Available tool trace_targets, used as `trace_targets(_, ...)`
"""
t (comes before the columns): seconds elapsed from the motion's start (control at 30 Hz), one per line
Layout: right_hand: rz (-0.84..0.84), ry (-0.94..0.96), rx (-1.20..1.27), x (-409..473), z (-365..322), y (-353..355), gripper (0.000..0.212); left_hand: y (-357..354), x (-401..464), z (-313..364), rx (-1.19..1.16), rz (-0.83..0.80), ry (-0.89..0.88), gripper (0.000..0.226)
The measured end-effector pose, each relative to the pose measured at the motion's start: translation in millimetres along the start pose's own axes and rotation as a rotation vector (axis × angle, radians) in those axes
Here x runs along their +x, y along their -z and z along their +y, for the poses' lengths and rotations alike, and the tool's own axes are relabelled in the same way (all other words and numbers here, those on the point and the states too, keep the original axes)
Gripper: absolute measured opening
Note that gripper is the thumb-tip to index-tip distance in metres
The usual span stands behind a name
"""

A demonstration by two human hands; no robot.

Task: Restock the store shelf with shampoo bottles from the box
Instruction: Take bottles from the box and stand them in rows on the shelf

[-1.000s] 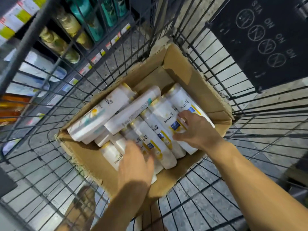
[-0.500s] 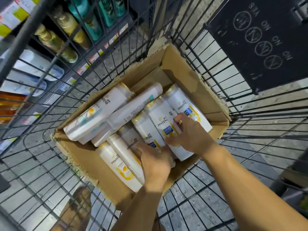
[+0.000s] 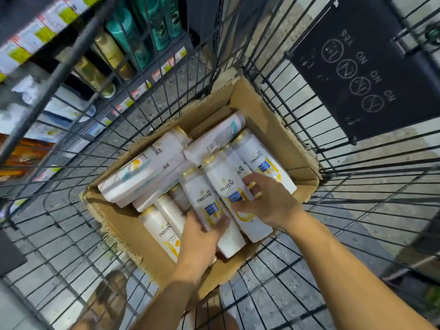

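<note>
Two bare hands work inside an open brown cardboard box that sits in a black wire shopping cart. The left hand has its grip clenched around the lower body of a white plastic Pantene shampoo bottle with a gold cap and a blue-and-yellow label, thumb across the front. Just beside it, at 3 o'clock, the right hand grasps a second white gold-capped Pantene bottle, fingers curled over its far edge and thumb pressed on the label. Both held bottles lie tilted, caps pointing toward 11 o'clock, and touch each other along their sides.

Around them more white shampoo bottles fill the box: some lie beside the held pair at 1 o'clock, some at 7 o'clock, and larger ones lie crosswise at 10 o'clock. Beyond the cart wires, at 11 o'clock, a store shelf carries teal and gold bottles above price tags. At 2 o'clock a black sign hangs on the cart.
</note>
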State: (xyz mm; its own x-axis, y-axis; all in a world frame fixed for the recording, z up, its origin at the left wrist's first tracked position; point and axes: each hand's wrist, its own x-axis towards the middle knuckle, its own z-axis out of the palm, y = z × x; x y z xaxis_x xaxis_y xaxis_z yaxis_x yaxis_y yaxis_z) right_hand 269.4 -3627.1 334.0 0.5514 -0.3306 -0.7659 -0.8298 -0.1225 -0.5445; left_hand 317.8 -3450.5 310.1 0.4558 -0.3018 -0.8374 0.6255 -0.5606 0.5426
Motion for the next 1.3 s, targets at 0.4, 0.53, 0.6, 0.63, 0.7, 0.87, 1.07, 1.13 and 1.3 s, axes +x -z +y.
trace_targets(0.4,0.182,0.189,0.097,-99,-114,17,0.049,94,-105,117,0.004,-0.008,-0.258,0.057)
trace_targets(0.53,0.215,0.319,0.153,-140,-178,12,0.041,145,-148,165,0.054,0.016,-0.395,0.043)
trace_targets(0.6,0.253,0.390,0.172,-161,-213,6,0.038,170,-173,188,0.079,0.024,-0.472,0.043)
trace_targets(0.63,0.269,0.424,0.179,-172,-232,2,0.037,183,-187,199,0.087,0.023,-0.511,0.045)
trace_targets(0.7,0.312,0.478,0.170,-195,-269,-8,0.037,212,-212,219,0.112,0.016,-0.583,0.047)
trace_targets(0.87,0.394,0.602,0.172,-252,-356,-49,0.036,294,-271,254,0.106,0.017,-0.731,0.042)
trace_targets(1.07,0.429,0.732,0.210,-298,-451,-114,0.034,398,-323,271,0.005,0.032,-0.825,0.044)
trace_targets(1.13,0.425,0.780,0.206,-309,-483,-134,0.032,429,-340,277,-0.031,0.039,-0.854,0.046)
trace_targets(1.3,0.372,0.892,0.232,-331,-562,-175,0.030,495,-382,298,-0.143,0.074,-0.930,0.051)
